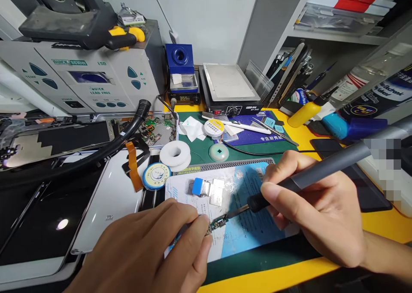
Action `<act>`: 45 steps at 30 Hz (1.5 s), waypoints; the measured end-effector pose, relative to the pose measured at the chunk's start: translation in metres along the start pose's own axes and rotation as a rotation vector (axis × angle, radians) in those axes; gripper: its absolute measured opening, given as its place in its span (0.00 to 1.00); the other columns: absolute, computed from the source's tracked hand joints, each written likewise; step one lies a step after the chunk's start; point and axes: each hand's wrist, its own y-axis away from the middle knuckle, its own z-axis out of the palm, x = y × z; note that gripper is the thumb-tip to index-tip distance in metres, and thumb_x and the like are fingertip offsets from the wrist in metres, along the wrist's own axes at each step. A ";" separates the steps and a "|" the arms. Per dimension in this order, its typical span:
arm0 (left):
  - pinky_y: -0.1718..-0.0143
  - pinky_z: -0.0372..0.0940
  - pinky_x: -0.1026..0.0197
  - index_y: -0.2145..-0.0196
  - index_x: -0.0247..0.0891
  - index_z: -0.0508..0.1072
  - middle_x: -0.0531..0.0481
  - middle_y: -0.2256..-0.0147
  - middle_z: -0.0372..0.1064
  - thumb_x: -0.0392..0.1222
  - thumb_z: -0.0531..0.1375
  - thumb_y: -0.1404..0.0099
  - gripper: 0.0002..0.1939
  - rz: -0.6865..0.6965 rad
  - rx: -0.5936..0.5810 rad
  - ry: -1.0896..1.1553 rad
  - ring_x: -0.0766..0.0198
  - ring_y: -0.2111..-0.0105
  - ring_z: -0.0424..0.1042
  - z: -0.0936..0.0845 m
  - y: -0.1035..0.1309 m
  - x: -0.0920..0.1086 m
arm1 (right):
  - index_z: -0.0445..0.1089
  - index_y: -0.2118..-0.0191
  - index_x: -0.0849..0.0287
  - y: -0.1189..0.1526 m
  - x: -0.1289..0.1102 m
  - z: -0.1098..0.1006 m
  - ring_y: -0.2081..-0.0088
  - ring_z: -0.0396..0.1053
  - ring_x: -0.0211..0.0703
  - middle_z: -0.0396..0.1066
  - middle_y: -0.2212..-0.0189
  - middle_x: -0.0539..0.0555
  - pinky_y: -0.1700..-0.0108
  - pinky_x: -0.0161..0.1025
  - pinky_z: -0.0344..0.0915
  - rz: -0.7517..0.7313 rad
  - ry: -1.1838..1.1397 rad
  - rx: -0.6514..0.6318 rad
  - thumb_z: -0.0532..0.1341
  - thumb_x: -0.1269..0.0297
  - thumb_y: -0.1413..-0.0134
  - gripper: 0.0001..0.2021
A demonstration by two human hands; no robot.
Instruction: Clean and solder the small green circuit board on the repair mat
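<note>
My right hand (322, 202) grips a soldering iron (299, 177) like a pen, its thick grey handle rising to the upper right. The metal tip is at the right end of a small circuit board (220, 221); whether it touches cannot be made out. My left hand (161, 245) pinches the other end of that board between thumb and fingers, which hide much of it. Beneath lies a blue and white printed card (244, 237). Just behind the board, a silvery metal piece with a blue tab (197, 186) rests on the card.
A hot-air station (86, 78) with a black hose (143, 110) stands back left. Behind are an iron stand (179, 59) and a hot plate (231, 84). A white spool (175, 153), round tin (156, 175), tweezers (277, 132) and several phones (109, 198) lie around.
</note>
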 end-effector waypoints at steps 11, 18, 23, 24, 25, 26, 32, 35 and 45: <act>0.84 0.57 0.54 0.60 0.42 0.71 0.55 0.70 0.72 0.34 0.59 0.34 0.06 0.032 0.034 -0.032 0.60 0.76 0.72 -0.002 -0.002 0.001 | 0.71 0.73 0.55 0.004 0.004 -0.001 0.85 0.61 0.35 0.65 0.84 0.47 0.87 0.32 0.56 -0.008 0.019 0.023 0.65 0.68 0.40 0.10; 0.83 0.57 0.54 0.61 0.42 0.72 0.54 0.70 0.72 0.34 0.59 0.35 0.06 0.032 0.046 -0.040 0.59 0.75 0.73 -0.003 0.000 -0.003 | 0.71 0.73 0.55 0.004 0.004 -0.001 0.85 0.60 0.34 0.65 0.84 0.46 0.86 0.33 0.55 0.013 -0.021 0.031 0.65 0.69 0.40 0.10; 0.82 0.57 0.54 0.60 0.42 0.72 0.54 0.70 0.72 0.35 0.59 0.34 0.05 0.032 0.032 -0.020 0.59 0.75 0.72 -0.001 0.002 -0.001 | 0.70 0.74 0.55 0.004 0.001 0.000 0.84 0.59 0.35 0.64 0.85 0.46 0.85 0.34 0.55 0.084 -0.030 0.058 0.66 0.67 0.40 0.11; 0.82 0.57 0.54 0.60 0.42 0.72 0.54 0.70 0.72 0.35 0.59 0.34 0.05 0.025 0.033 -0.024 0.60 0.74 0.72 0.000 0.002 0.000 | 0.70 0.74 0.55 0.004 0.001 0.000 0.85 0.59 0.35 0.64 0.85 0.46 0.86 0.34 0.54 0.077 -0.032 0.052 0.66 0.67 0.40 0.11; 0.81 0.57 0.54 0.60 0.42 0.72 0.54 0.70 0.72 0.34 0.59 0.34 0.05 0.017 0.036 -0.026 0.60 0.74 0.72 0.000 0.003 0.000 | 0.70 0.74 0.55 0.003 0.002 0.000 0.85 0.58 0.35 0.64 0.85 0.46 0.86 0.33 0.54 0.062 -0.033 0.041 0.66 0.67 0.40 0.11; 0.81 0.58 0.55 0.60 0.42 0.72 0.54 0.69 0.73 0.35 0.59 0.34 0.06 0.012 0.037 -0.023 0.60 0.74 0.73 0.001 0.003 0.000 | 0.70 0.74 0.55 0.003 0.003 0.000 0.85 0.59 0.35 0.64 0.85 0.46 0.87 0.33 0.54 0.045 -0.032 0.031 0.66 0.67 0.40 0.11; 0.82 0.57 0.54 0.59 0.41 0.73 0.54 0.69 0.73 0.34 0.59 0.34 0.06 0.023 0.047 -0.017 0.60 0.75 0.72 0.001 0.003 -0.001 | 0.70 0.74 0.55 0.004 0.005 -0.001 0.85 0.59 0.34 0.63 0.84 0.46 0.86 0.32 0.54 0.034 -0.017 0.035 0.65 0.68 0.40 0.11; 0.82 0.58 0.54 0.58 0.41 0.73 0.54 0.69 0.73 0.35 0.60 0.34 0.07 0.043 0.068 -0.018 0.60 0.75 0.72 0.000 0.002 -0.001 | 0.70 0.74 0.55 0.004 0.005 -0.001 0.85 0.59 0.34 0.63 0.84 0.46 0.86 0.32 0.54 0.052 -0.043 0.048 0.66 0.69 0.40 0.11; 0.81 0.57 0.54 0.58 0.41 0.73 0.54 0.69 0.73 0.35 0.60 0.34 0.06 0.035 0.057 -0.030 0.60 0.74 0.72 -0.001 -0.004 -0.002 | 0.67 0.76 0.56 0.005 -0.006 0.006 0.84 0.57 0.34 0.62 0.86 0.45 0.83 0.33 0.52 0.229 -0.111 0.111 0.69 0.68 0.46 0.12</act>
